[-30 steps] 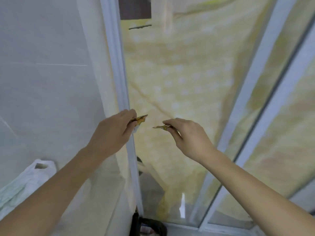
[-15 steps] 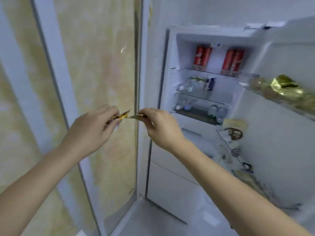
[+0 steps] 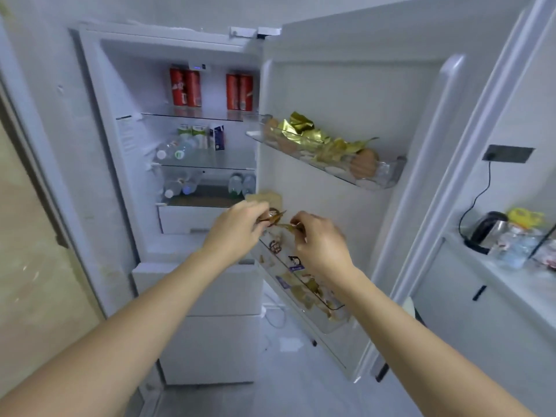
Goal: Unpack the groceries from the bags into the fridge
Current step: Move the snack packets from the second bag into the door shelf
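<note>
The white fridge (image 3: 99, 152) stands open in front of me, its door (image 3: 355, 94) swung to the right. My left hand (image 3: 236, 233) pinches a small gold-wrapped candy (image 3: 272, 217) and my right hand (image 3: 320, 246) pinches a second gold wrapper (image 3: 289, 225). Both hands hover just above the lower door shelf (image 3: 325, 314), which holds several small sweets. The upper door shelf (image 3: 388, 176) carries eggs and gold foil packets.
Red cans (image 3: 185, 87) stand on the top shelf, with cartons and water bottles (image 3: 174, 152) on the shelves below. A counter at the right holds a kettle (image 3: 489, 230) and packaged items. A glass sliding door (image 3: 27, 236) is at the left.
My view has swung right from the glass sliding door to the open fridge. Both hands kept their wrapped candies and now hang over the lower door shelf.
</note>
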The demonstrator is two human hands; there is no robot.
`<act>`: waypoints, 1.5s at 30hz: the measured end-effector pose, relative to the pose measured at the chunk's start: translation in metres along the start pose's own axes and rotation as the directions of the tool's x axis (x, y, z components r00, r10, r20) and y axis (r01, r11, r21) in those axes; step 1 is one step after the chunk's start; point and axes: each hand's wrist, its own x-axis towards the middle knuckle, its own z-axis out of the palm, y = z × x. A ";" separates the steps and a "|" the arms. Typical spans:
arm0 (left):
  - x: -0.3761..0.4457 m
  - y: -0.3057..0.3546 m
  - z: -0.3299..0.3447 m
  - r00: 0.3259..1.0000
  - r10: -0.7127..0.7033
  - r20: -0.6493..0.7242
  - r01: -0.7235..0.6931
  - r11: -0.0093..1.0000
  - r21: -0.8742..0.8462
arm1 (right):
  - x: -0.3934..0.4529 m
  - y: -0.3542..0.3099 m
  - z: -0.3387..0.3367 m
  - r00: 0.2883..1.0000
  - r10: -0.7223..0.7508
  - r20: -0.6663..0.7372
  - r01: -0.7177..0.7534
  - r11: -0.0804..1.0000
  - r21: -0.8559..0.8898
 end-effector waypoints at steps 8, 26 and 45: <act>0.021 0.007 0.084 0.952 0.026 0.305 -0.008 0.998 -0.060 | -0.005 0.041 0.014 0.965 0.144 0.218 -0.115 0.983 -0.142; -0.053 -0.088 -0.096 0.919 -0.375 -0.119 0.387 0.802 0.455 | 0.077 -0.116 0.067 0.912 -0.407 0.054 0.389 0.898 0.207; -0.510 0.152 -0.329 0.257 -0.564 -0.785 0.851 -0.252 0.460 | -0.269 -0.459 0.026 0.081 -0.957 -0.278 0.703 -0.143 0.697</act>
